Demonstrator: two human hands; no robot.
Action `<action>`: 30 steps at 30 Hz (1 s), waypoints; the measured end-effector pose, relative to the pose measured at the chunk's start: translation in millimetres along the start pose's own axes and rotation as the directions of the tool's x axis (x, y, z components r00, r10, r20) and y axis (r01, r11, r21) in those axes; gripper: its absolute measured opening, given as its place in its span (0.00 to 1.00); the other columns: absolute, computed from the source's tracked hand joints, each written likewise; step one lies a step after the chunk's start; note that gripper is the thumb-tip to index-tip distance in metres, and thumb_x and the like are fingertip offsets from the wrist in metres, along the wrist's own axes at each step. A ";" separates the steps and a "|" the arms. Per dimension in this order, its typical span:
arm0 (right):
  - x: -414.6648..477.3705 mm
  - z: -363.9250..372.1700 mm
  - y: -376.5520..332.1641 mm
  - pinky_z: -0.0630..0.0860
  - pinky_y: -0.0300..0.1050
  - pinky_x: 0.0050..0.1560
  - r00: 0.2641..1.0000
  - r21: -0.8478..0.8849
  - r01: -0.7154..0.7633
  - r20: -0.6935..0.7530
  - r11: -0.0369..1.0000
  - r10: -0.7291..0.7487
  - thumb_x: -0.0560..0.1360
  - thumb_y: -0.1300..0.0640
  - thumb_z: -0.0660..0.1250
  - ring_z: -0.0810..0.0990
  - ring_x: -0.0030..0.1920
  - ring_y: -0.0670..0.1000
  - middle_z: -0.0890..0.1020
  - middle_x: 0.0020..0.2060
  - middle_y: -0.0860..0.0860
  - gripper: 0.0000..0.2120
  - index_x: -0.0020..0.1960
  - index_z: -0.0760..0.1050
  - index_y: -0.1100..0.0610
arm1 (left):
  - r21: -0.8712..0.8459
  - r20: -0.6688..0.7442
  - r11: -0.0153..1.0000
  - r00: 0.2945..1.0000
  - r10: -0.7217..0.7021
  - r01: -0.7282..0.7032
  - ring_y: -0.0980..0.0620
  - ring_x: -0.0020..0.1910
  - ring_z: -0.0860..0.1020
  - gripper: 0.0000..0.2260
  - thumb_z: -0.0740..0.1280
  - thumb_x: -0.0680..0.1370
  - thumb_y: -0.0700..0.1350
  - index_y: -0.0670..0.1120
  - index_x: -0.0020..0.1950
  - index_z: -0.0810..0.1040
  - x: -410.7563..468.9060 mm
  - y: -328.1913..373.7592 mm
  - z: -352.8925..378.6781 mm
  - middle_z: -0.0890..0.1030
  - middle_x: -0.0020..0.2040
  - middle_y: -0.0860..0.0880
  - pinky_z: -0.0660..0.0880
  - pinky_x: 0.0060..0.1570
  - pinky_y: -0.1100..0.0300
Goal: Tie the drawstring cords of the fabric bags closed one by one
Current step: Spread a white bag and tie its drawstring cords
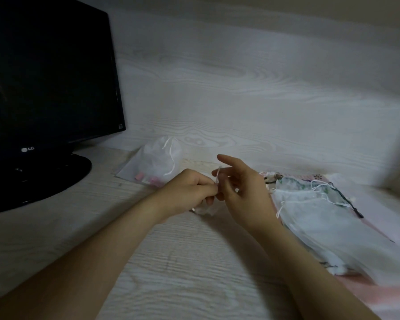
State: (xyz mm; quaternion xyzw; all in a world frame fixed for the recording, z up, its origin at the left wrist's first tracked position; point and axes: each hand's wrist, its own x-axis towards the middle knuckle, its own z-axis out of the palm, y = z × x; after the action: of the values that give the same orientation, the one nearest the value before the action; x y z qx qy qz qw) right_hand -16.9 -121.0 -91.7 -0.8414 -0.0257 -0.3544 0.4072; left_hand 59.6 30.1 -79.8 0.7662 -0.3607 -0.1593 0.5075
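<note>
A small sheer white bag hangs bunched under my hands at the middle of the desk. My left hand pinches its white cord with curled fingers. My right hand is beside it, the cord wrapped over a finger, the index finger stretched up and the other fingers bent. A filled white drawstring bag lies behind my left hand with its cords loose on top. A pile of sheer white bags with loose cords lies to the right.
A black LG monitor on a round stand fills the left side. The pale wood-grain desk meets a wood-grain wall behind. The pile of bags rests on a pink patterned sheet at the right.
</note>
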 end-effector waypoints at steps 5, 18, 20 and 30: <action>-2.1 -3.6 -1.3 0.68 0.30 0.39 0.989 -0.174 0.101 0.122 0.980 -0.080 0.76 0.65 0.65 0.76 0.40 0.42 0.76 0.50 0.47 0.26 0.72 0.71 0.48 | -0.056 0.027 0.998 1.000 0.014 -0.012 0.55 0.35 0.74 0.16 0.66 0.85 0.46 0.47 0.41 0.86 -1.4 -3.1 -4.4 0.80 0.35 0.52 0.73 0.42 0.58; 4.0 -1.8 2.9 0.77 0.40 0.44 0.960 -0.414 0.275 0.167 0.868 -0.224 0.74 0.58 0.77 0.82 0.42 0.48 0.82 0.44 0.49 0.07 0.52 0.85 0.53 | -0.201 0.026 0.977 0.998 -0.065 0.069 0.50 0.36 0.70 0.11 0.71 0.76 0.52 0.47 0.40 0.85 2.6 -4.0 -7.7 0.70 0.33 0.45 0.68 0.47 0.49; 5.5 -1.3 3.3 0.78 0.52 0.42 0.941 -0.496 0.336 0.222 0.801 -0.257 0.77 0.56 0.73 0.81 0.39 0.54 0.80 0.41 0.51 0.04 0.50 0.86 0.52 | -0.243 0.006 0.966 0.996 -0.088 0.086 0.47 0.39 0.71 0.10 0.69 0.75 0.49 0.46 0.38 0.84 5.1 -6.6 -8.2 0.71 0.36 0.43 0.70 0.48 0.48; 3.6 2.0 1.8 0.72 0.38 0.41 0.993 -0.373 0.087 0.107 0.924 -0.051 0.78 0.57 0.71 0.77 0.36 0.43 0.79 0.37 0.45 0.05 0.43 0.83 0.54 | -0.005 -0.296 0.999 0.954 0.037 -0.041 0.53 0.34 0.77 0.13 0.78 0.71 0.36 0.50 0.45 0.77 11.4 -24.6 -13.1 0.80 0.36 0.50 0.78 0.41 0.52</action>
State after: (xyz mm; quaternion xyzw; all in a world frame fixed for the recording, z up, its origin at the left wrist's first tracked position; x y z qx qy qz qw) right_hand -12.5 -121.7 -91.5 -0.9184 -0.0061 -0.3265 0.2236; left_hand 85.0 36.1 -94.7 0.7713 -0.2949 -0.0349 0.5630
